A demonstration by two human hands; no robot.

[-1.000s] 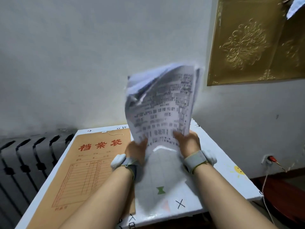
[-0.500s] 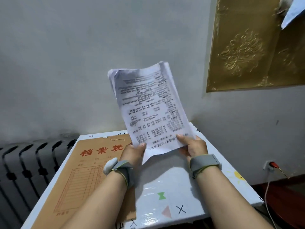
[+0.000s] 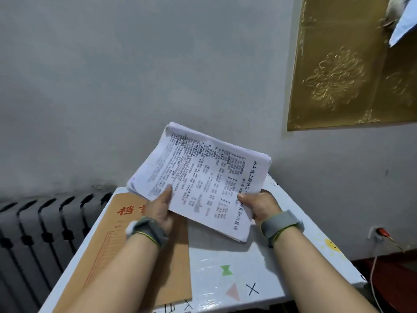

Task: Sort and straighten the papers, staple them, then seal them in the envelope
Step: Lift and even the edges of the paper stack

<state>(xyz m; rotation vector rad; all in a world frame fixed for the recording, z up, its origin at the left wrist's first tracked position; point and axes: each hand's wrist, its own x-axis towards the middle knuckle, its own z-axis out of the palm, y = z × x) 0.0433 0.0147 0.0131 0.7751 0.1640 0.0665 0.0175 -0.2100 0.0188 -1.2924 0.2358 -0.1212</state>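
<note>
Head view shows the papers (image 3: 203,177) held in the air above the table (image 3: 293,267), just in front of the wall, and not touching the tabletop. The stack is gripped at its lower edge by both hands. The left hand (image 3: 158,208) is closed on the lower left corner with the thumb laid on the printed face, and the right hand (image 3: 259,203) is curled round the lower right part with the thumb on top. The fingers behind the sheets are hidden. Compared with half a second ago, the stack has been turned from upright to lying on its side, so that a long edge is now lowest and the print runs sideways. A second ago the sheets were seen loose and flapping, whereas they are now gathered into one block. Some fanning can still be made out at the left corner. From this it is judged that the straightening step is under way, and that the long edge is being readied for squaring after the short one. The envelope (image 3: 171,267) lies flat on the left part of the table, partly under the left forearm, and has not been opened. No stapler can be seen, so stapling and sealing are judged to remain undone.
</note>
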